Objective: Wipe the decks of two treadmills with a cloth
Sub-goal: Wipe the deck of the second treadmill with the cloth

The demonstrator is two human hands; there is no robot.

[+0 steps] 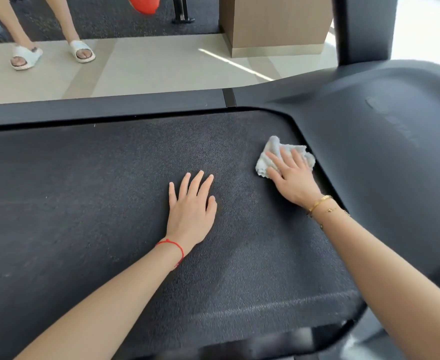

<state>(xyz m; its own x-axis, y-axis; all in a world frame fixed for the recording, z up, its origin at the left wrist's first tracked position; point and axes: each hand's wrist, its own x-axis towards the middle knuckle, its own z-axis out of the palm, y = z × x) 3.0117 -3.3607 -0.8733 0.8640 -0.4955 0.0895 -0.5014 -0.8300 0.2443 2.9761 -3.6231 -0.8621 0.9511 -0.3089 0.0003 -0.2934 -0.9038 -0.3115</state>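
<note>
Nearest, my left hand (191, 207) flat with fingers spread on the treadmill deck (83, 203), farther right my right hand (293, 175) pressing the crumpled cloth (274, 149) with straight fingers at the deck's right edge, motor cover (385, 131) logo unreadable.

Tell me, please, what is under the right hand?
A crumpled pale cloth lies under the right hand, pressed by straight fingers onto the dark treadmill belt. The cloth's middle and the belt beneath it are covered.

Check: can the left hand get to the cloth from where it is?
Probably yes. The left hand lies flat on the treadmill belt, and only bare belt lies between it and the cloth. The right hand already presses on the cloth, leaving mainly its left edge free.
</note>
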